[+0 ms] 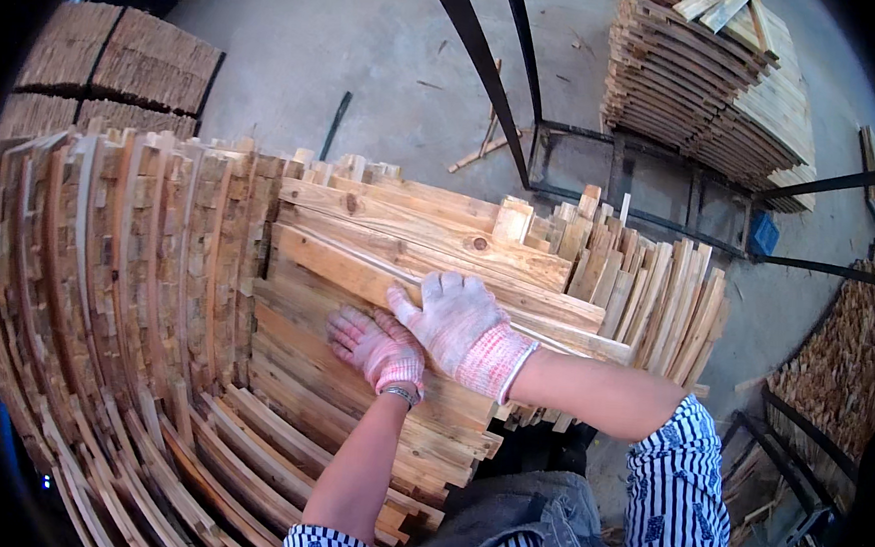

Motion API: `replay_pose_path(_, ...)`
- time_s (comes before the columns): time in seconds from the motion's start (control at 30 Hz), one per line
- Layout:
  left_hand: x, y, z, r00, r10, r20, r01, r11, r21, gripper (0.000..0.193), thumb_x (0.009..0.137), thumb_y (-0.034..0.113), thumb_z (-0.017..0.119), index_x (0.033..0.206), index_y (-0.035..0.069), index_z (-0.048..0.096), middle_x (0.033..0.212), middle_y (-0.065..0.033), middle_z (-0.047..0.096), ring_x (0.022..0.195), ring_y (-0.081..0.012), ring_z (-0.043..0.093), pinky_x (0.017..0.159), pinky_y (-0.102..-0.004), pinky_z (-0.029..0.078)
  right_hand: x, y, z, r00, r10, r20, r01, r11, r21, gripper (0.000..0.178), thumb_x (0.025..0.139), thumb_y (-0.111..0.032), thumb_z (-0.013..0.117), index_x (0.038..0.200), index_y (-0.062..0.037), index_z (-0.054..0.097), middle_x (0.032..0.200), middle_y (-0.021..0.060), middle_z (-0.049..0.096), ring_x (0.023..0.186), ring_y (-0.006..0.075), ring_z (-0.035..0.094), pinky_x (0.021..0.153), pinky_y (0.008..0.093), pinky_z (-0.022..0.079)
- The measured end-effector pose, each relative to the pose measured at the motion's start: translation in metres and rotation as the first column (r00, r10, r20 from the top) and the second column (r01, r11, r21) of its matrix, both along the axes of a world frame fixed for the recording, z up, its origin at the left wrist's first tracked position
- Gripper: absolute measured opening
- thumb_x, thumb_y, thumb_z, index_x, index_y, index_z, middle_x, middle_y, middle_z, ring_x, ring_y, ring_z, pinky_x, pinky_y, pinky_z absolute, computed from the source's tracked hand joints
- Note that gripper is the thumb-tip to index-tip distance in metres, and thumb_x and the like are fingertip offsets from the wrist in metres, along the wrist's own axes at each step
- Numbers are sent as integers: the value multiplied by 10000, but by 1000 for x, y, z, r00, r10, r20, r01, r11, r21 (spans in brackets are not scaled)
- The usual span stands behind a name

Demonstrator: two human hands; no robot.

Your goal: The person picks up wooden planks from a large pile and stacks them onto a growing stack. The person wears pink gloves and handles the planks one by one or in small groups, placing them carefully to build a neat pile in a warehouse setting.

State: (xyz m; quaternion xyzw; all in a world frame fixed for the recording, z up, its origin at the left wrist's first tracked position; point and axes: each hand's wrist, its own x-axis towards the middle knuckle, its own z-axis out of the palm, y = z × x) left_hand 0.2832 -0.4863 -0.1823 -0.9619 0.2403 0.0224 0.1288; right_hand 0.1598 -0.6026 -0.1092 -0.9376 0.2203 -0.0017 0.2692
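Note:
My left hand (377, 347), in a pinkish-white knitted work glove, lies on the pale wooden boards (305, 318) with its fingers stretched out and nothing in its grasp. Just to the right and a little farther away, my right hand (460, 325), in a matching glove, rests on a light wooden plank (343, 266). Its thumb points left and its fingers are apart; their tips meet the plank's far side. The planks lie side by side in a layer, with a knotty one (440, 232) beyond my right hand.
Tall stacked slats (148, 256) rise close on my left. Upright wood pieces (676, 298) stand at the right end. A black metal frame (619, 174) crosses the grey floor (302, 25), near another board stack (689, 88) and a blue container (764, 233). Strapped bundles (150, 55) stand far left.

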Motion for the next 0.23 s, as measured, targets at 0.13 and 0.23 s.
replay_pose_path(0.13, 0, -5, 1, 1000, 21, -10, -21, 1000, -7, 671, 993, 424, 273, 1486, -28, 219, 1557, -254, 190, 1442, -395, 179, 1164, -500, 121, -3, -19, 4, 999, 43, 19, -46, 991, 130, 487, 920, -207, 507, 1398, -153, 437, 1070, 202, 572, 991, 334, 594, 772, 439, 518)
replay_pose_path(0.23, 9, 5, -14, 999, -29, 43, 32, 996, -85, 709, 989, 463, 270, 1503, -19, 184, 1570, -238, 171, 1441, -403, 172, 1163, -512, 123, -5, -54, 33, 980, 109, -165, -25, 895, 446, 489, 965, -238, 488, 1440, -173, 395, 1150, 185, 560, 1141, 382, 560, 877, 476, 501)
